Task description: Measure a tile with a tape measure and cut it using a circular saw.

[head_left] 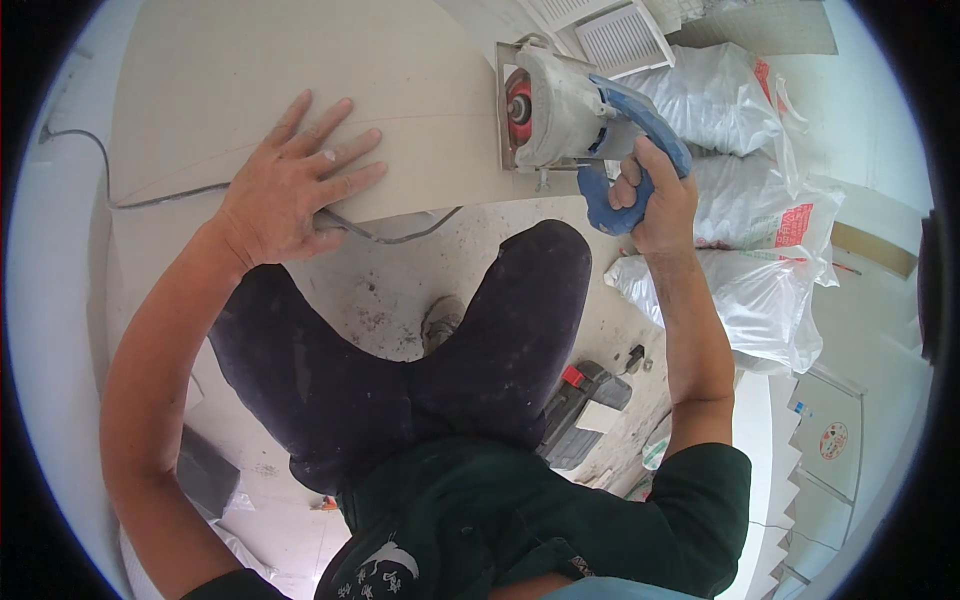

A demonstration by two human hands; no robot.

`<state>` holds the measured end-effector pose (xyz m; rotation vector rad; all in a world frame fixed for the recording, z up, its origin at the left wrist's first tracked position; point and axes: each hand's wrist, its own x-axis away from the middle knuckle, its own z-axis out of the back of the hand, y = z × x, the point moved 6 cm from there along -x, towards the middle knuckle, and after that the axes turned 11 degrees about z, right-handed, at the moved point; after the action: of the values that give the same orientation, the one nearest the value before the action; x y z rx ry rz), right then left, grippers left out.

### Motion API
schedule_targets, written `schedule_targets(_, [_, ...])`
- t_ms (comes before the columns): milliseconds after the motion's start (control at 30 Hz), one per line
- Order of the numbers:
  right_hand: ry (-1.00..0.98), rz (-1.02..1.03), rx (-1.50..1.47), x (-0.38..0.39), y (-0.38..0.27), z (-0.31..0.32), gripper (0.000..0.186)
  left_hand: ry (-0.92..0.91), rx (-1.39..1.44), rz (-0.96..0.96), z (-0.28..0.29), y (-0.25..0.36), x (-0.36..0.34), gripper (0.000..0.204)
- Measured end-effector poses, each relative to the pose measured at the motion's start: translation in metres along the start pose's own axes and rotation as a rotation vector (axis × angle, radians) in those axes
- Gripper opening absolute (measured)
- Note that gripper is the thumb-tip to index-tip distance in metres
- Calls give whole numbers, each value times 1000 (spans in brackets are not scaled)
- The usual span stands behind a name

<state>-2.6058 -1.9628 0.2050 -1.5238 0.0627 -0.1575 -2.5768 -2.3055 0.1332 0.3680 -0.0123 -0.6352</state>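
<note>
My right hand (pixel 655 195) is wrapped round the blue handle of a circular saw (pixel 565 110), a dusty grey-and-blue tool with a red disc at the middle of its blade. The saw's metal base plate is at the right edge of a large beige board (pixel 420 60). A faint curved line runs across the board's surface. My left hand (pixel 300 180) lies flat near the board's front edge, fingers spread and dusty. A black cable (pixel 400 238) passes under that hand and droops over the edge. The saw's lower blade is hidden.
White plastic sacks (pixel 740 200) are stacked at the right, with white louvred panels (pixel 620 40) behind them. My knees (pixel 530 300) are below the board's front edge. A dark toolbox (pixel 585 415) with a red latch stands on the dusty floor (pixel 380 310).
</note>
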Motion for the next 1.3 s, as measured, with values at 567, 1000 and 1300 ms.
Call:
schedule_targets(567, [-13,14,-22,7,2,4,17,-3,-3,13,0,1,1,91])
schedule_targets(1000, [-25,3,8,17,0,7,15,0,0,10,-2,1,3,88])
schedule_targets(1300, [-32,16,-17,21,4,14,20,7,-6,17,-2,3,3,90])
